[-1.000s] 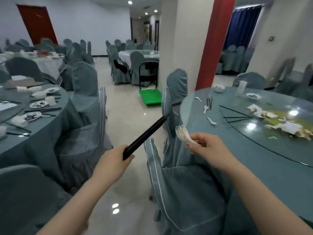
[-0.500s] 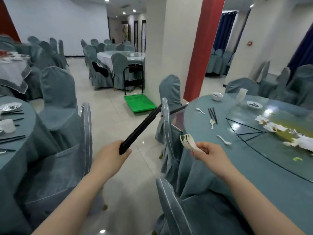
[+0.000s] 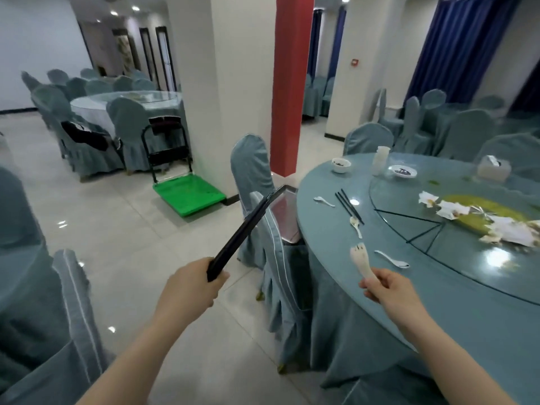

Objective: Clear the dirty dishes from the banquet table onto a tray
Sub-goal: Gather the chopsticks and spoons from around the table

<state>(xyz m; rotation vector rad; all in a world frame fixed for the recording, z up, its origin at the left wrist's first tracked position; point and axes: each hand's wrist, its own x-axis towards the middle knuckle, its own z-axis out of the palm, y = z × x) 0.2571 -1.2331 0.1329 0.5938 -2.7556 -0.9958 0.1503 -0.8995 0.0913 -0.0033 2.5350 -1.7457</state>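
My left hand (image 3: 190, 287) grips a bundle of black chopsticks (image 3: 238, 238) that points up and right toward a metal tray (image 3: 285, 211). The tray rests on a covered chair (image 3: 276, 258) beside the round banquet table (image 3: 365, 287). My right hand (image 3: 388, 290) holds a stack of white spoons (image 3: 361, 260) over the table's edge. On the table lie loose white spoons (image 3: 393, 258), a pair of black chopsticks (image 3: 349, 206), a small bowl (image 3: 341, 165), a saucer (image 3: 403, 171), a cup (image 3: 381, 159) and crumpled napkins (image 3: 508, 229) on the glass turntable.
A green platform cart (image 3: 188, 194) stands on the tiled floor by a white pillar (image 3: 233, 83). A second covered chair (image 3: 251, 168) stands behind the tray. More covered chairs (image 3: 67, 317) are at my left, and another set table (image 3: 125, 100) is further back.
The view has swung right and nearer the table. My right hand has moved over the table's edge with the spoons upright. The chopstick tips now reach the tray's corner.
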